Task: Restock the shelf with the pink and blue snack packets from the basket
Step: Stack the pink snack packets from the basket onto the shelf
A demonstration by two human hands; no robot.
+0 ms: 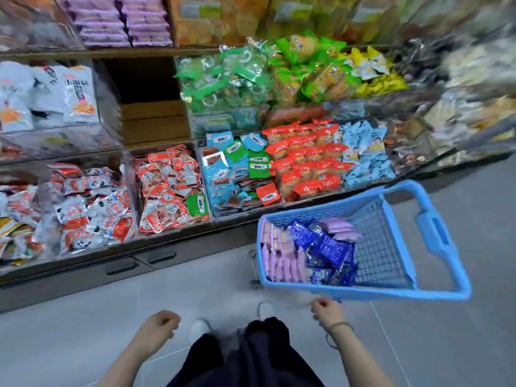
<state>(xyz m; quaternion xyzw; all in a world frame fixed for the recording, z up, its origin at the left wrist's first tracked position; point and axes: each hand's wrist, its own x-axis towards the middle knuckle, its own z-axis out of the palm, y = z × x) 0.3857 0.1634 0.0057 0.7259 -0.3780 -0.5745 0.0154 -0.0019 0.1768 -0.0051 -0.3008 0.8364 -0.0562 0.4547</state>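
Note:
A blue plastic basket (402,238) on wheels stands on the floor at the right, in front of the shelf. Inside it lie pink snack packets (280,255) on the left side and at the back, and dark blue snack packets (325,247) in the middle. My left hand (159,325) hangs low at the centre left, fingers loosely curled, holding nothing. My right hand (326,308) is just below the basket's near rim, fingers loosely curled, with nothing in it. One shelf compartment (150,107) in the middle row has no packets in it. Pink packets (122,20) are stacked on the top shelf.
Clear-fronted bins hold red, green, light blue and white snack packets (304,160) along the shelf. Drawers with dark handles (162,258) run below the bins. Grey tiled floor (97,325) lies before the shelf, and my feet in white shoes (199,329) stand on it.

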